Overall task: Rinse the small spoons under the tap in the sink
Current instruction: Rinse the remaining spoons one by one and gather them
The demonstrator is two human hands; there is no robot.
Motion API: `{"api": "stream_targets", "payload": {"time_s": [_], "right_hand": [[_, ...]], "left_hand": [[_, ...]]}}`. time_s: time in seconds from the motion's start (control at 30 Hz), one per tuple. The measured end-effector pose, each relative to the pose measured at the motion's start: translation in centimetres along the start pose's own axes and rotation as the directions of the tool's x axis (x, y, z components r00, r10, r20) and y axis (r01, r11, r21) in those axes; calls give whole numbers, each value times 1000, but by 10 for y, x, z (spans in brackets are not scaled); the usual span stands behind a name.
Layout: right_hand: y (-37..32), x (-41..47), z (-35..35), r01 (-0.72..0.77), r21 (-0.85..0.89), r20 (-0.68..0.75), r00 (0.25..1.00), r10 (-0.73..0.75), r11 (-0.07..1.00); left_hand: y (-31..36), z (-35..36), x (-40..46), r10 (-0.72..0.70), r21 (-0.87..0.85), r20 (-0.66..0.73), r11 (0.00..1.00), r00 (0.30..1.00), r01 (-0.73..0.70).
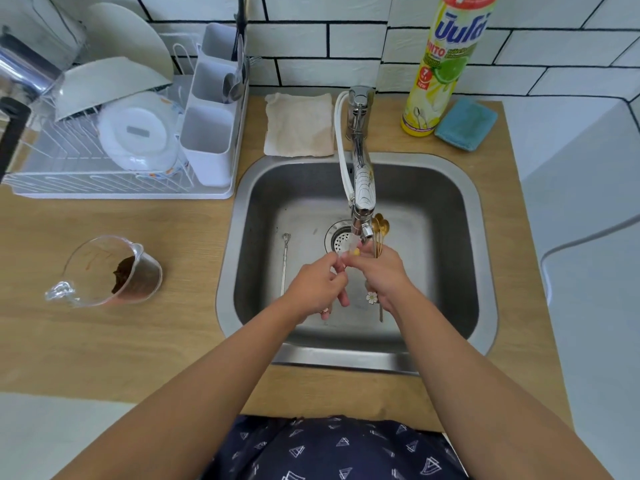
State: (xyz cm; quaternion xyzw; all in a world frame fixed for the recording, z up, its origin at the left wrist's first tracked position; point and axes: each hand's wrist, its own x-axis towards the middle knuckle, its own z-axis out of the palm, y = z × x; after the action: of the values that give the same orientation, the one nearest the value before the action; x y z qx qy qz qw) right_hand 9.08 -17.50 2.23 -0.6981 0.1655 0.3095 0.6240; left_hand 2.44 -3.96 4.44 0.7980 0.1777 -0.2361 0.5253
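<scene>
Over the steel sink [446,209], my right hand [384,271] grips a bunch of small gold spoons [380,227], bowls up, beside the tap's spout [363,216]. A flower-shaped handle end [372,298] hangs below that hand. My left hand [317,284] pinches something small and pale under the spout, right next to the right hand's fingers; I cannot tell what it is. A long thin silver spoon [284,261] lies on the sink floor at the left. The drain strainer [337,237] sits behind my hands.
A dish rack [104,181] with plates and a white cutlery holder [207,140] stands back left. A glass measuring jug [114,271] with brown residue lies on the wooden counter. A folded cloth [298,124], a yellow detergent bottle [440,71] and a blue sponge [465,124] are behind the sink.
</scene>
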Motion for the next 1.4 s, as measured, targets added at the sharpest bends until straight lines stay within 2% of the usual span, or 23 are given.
{"api": "stream_targets", "payload": {"time_s": [0.17,0.33,0.43,0.53,0.6,0.63,0.67,0.7,0.73,0.77,0.8,0.87,0.97,1.07,1.13,1.27,1.4], "right_hand": [[0,3,3,95,-117,-7,995,-96,989],[5,1,8,20,-24,78,997,-19,1000],[3,-1,7,18,-43,26,1000,-17,999],[1,1,4,-7,-53,36,999,8,999],[0,0,0,-37,-6,110,993,38,999],[2,0,-1,-56,42,159,986,49,998],[3,0,-2,-73,91,197,979,54,993],[3,-1,-3,-85,124,213,975,57,989],[3,-2,-4,-95,142,209,976,63,985],[2,-3,-5,-101,150,194,978,71,984],[1,-3,-4,-101,152,175,982,74,983],[-1,-3,-4,-92,144,131,989,74,985],[-2,-3,-5,-68,119,101,993,56,991],[-1,-5,-7,-14,102,71,997,7,995],[-3,-2,-14,16,191,-27,1000,-11,982],[-11,7,-32,49,390,-176,984,22,920],[-13,7,-40,71,444,-192,981,17,893]], "left_hand": [[-8,-1,-6,16,86,-39,996,999,-12],[-9,-2,-6,24,119,-65,993,998,-16],[-7,-2,-7,56,162,-66,986,996,-45],[-3,-3,-8,59,140,-60,989,996,-50],[0,-4,-7,-6,11,-43,1000,999,6],[1,-5,-7,-63,-141,-9,988,998,61],[1,-8,-6,-110,-342,53,932,993,121],[1,-12,-5,-128,-528,134,830,983,180],[-1,-17,-5,-120,-644,209,730,970,229],[-3,-21,-4,-102,-687,261,679,960,258],[-6,-23,-4,-90,-680,283,683,955,266],[-11,-23,-2,-100,-577,240,785,966,225],[-7,-13,7,-75,-313,17,947,997,77],[2,-3,19,10,-136,-167,990,986,-33],[9,2,24,25,-185,-141,981,990,-51],[16,5,30,-29,-357,57,933,998,48],[28,9,42,-108,-406,22,907,994,108]]}}
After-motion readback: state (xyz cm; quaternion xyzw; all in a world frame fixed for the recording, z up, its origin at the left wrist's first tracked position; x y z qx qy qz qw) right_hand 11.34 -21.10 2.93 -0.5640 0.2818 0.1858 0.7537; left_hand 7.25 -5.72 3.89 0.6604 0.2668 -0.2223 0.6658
